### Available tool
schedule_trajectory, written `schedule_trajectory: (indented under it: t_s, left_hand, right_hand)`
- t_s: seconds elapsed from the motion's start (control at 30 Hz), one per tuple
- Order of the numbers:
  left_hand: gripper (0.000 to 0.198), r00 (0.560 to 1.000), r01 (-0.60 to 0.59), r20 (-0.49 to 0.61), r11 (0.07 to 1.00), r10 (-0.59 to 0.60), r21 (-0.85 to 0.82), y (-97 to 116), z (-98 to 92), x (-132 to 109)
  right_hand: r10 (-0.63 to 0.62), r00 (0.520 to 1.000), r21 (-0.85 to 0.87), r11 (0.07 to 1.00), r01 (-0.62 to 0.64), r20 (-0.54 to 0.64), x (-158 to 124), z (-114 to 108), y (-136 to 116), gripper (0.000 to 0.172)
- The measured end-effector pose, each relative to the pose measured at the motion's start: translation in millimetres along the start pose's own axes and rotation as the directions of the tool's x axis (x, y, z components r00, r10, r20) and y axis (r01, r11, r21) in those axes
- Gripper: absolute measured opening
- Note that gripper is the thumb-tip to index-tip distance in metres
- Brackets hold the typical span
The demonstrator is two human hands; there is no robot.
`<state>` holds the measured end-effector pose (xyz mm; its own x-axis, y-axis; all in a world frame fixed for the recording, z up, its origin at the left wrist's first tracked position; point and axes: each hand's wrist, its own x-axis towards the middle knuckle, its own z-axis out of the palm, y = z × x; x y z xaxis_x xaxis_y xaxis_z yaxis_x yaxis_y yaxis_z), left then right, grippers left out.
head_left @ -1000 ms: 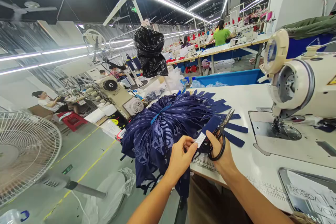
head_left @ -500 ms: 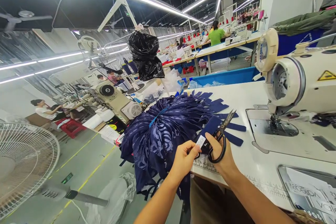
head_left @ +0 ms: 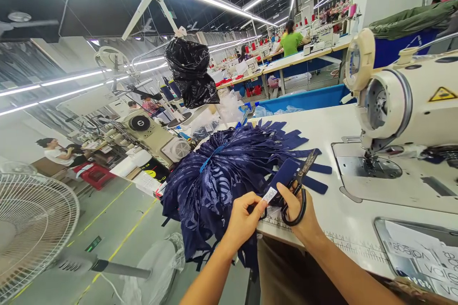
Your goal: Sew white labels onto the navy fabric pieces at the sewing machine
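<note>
My left hand (head_left: 245,219) pinches the end of a white printed label (head_left: 269,194) between thumb and fingers. The label lies against a navy fabric strip (head_left: 287,170) at the front of the table. My right hand (head_left: 304,217) is closed round black-handled scissors (head_left: 307,167), whose blades point away from me over the strip. The blades look nearly closed. Its thumb or finger reaches the label's upper end. Beside both hands spreads a large bundle of navy patterned fabric pieces (head_left: 225,181), bound by a blue tie (head_left: 212,156) and hanging over the table edge.
A sewing machine (head_left: 422,100) stands on the white table (head_left: 322,126) at right. More printed labels (head_left: 411,248) lie in a metal tray near the front right. A black plastic bag (head_left: 189,71) hangs behind the bundle. A fan (head_left: 36,233) stands at left. Co-workers sit farther off.
The view has shifted slightly, moving the scene a little left. The scissor blades have come closer together. Both hands keep their holds, and the label has turned slightly.
</note>
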<state>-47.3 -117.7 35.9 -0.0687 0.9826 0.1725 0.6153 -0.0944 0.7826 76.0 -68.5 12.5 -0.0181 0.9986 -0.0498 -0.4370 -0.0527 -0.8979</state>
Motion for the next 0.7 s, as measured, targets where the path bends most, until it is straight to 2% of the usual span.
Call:
schedule_trajectory:
  t_s: [0.07,0.13,0.2,0.27,0.33,0.4,0.5,0.6,0.63,0.7]
  left_hand:
    - [0.031,1.000,-0.027,-0.003,0.999,0.027,0.043,5,-8.6,-2]
    - [0.032,0.995,-0.073,-0.060,0.995,0.077,0.072,11,-17.7,-1]
    - [0.031,0.982,-0.127,-0.128,0.985,0.142,0.116,16,-24.1,5]
    - [0.023,0.969,-0.179,-0.134,0.965,0.206,0.190,21,-24.9,16]
    - [0.016,0.961,-0.245,-0.054,0.923,0.272,0.295,27,-19.3,30]
    - [0.013,0.938,-0.344,0.108,0.845,0.330,0.410,32,-8.1,43]
    - [0.014,0.853,-0.520,0.359,0.673,0.379,0.525,42,14.4,59]
    - [0.028,0.784,-0.619,0.499,0.519,0.369,0.589,48,37.9,69]
    - [0.034,0.780,-0.624,0.525,0.480,0.340,0.617,48,44.6,72]
    - [0.038,0.803,-0.593,0.542,0.430,0.248,0.681,44,54.4,77]
  right_hand:
    - [-0.050,0.999,-0.096,0.994,0.049,-0.008,-7,-8,-4,0.028]
    - [-0.152,0.988,-0.129,0.979,0.155,0.037,-17,-19,-7,0.025]
    - [-0.237,0.959,-0.091,0.963,0.252,0.156,-31,-33,-8,0.021]
    - [-0.275,0.921,0.003,0.958,0.285,0.276,-47,-46,-4,0.018]
    - [-0.252,0.924,0.076,0.968,0.241,0.287,-63,-59,1,0.018]
    - [-0.196,0.942,0.098,0.980,0.175,0.273,-75,-69,5,0.023]
    - [-0.076,0.947,0.027,0.997,0.070,0.314,-85,-80,4,0.041]
    - [0.056,0.942,-0.072,0.997,-0.034,0.332,-89,-86,-3,0.052]
    - [0.092,0.935,-0.104,0.993,-0.059,0.341,-89,-87,-7,0.052]
    - [0.142,0.925,-0.157,0.983,-0.091,0.351,-90,-89,-12,0.051]
